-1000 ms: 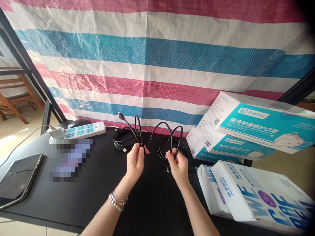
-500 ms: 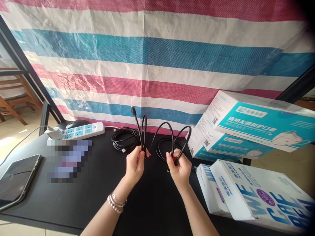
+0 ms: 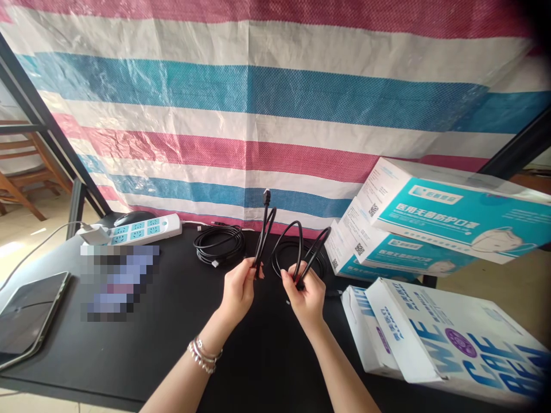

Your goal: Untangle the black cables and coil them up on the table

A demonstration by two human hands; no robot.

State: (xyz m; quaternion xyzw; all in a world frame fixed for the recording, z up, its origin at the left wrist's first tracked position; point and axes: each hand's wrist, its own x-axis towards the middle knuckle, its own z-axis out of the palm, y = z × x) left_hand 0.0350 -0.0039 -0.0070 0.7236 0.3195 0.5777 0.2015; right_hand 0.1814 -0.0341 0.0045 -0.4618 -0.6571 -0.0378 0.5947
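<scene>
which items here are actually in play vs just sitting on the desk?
In play:
- thin black cable, looped up between both hands
- left hand, pinching the plug end's loop
- right hand, gripping the other loops

Lying about:
- coiled black cable on the black table
- white power strip
- teal-and-white mask boxes
- grey tablet

Matt black rubbery cable (image 3: 287, 229), matt black table (image 3: 142, 338), glossy woven plastic tarp (image 3: 258, 103), glossy cardboard boxes (image 3: 451, 212)
</scene>
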